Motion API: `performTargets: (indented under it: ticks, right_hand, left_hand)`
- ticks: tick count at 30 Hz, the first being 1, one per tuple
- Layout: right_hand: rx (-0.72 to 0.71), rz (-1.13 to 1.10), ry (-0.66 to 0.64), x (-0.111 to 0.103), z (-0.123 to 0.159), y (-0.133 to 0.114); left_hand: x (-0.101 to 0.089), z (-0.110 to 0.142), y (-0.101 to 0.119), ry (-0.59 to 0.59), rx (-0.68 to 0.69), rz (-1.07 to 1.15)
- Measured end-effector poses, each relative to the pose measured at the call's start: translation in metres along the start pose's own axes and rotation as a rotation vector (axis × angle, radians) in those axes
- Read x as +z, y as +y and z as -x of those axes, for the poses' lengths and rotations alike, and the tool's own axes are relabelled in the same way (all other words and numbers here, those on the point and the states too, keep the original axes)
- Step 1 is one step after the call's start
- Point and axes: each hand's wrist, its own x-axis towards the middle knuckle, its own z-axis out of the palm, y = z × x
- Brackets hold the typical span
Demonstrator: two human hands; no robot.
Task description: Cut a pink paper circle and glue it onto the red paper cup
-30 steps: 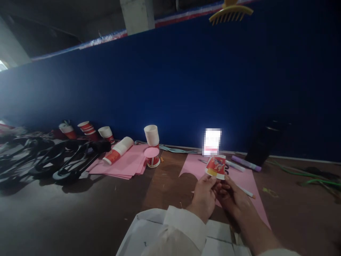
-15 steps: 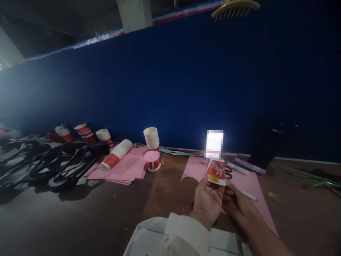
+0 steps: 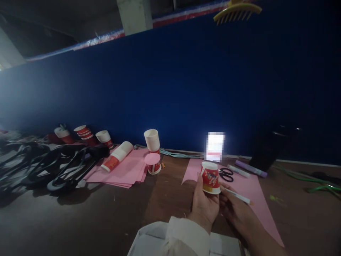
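Observation:
My left hand is wrapped round a red and white paper cup with a printed design. The cup is upside down, rolled rim below and white base on top. Close beside it, my right hand is closed round a white pen with an orange end; its fingertips lie near the cup's rim, and I cannot tell if they touch. Just behind the cup, black-handled scissors lie on pink paper.
Two markers, one purple and one white, lie behind. A lit screen stands by the blue partition. Left are stacked cups with a pink paper disc, pink sheets, lying cups and black straps.
The cup has come down and slightly left in my left hand, turning so its white base shows. My right hand and the pen have moved a little left. The scissors' handles are now uncovered.

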Motion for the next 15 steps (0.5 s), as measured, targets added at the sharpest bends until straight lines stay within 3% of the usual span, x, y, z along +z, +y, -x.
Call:
performTargets:
  ticks: [3, 7, 9, 12, 15]
  right_hand:
    - [-0.032, 0.104, 0.025, -0.001, 0.001, 0.003]
    - [-0.33, 0.388, 0.158, -0.007, 0.003, -0.002]
    - [-0.403, 0.503, 0.246, -0.009, 0.005, -0.007]
    - [-0.455, 0.569, 0.371, -0.006, 0.01, -0.011]
    - [-0.606, 0.58, 0.352, -0.003, 0.017, -0.009]
  left_hand:
    - [0.002, 0.0, 0.002, 0.001, -0.03, -0.018]
    - [0.003, 0.001, 0.001, -0.11, -0.06, -0.076]
    - [0.004, 0.0, 0.0, -0.143, -0.058, -0.085]
    - [0.005, -0.001, -0.001, -0.115, -0.01, -0.046]
    - [0.005, -0.001, -0.002, -0.079, 0.01, -0.065]
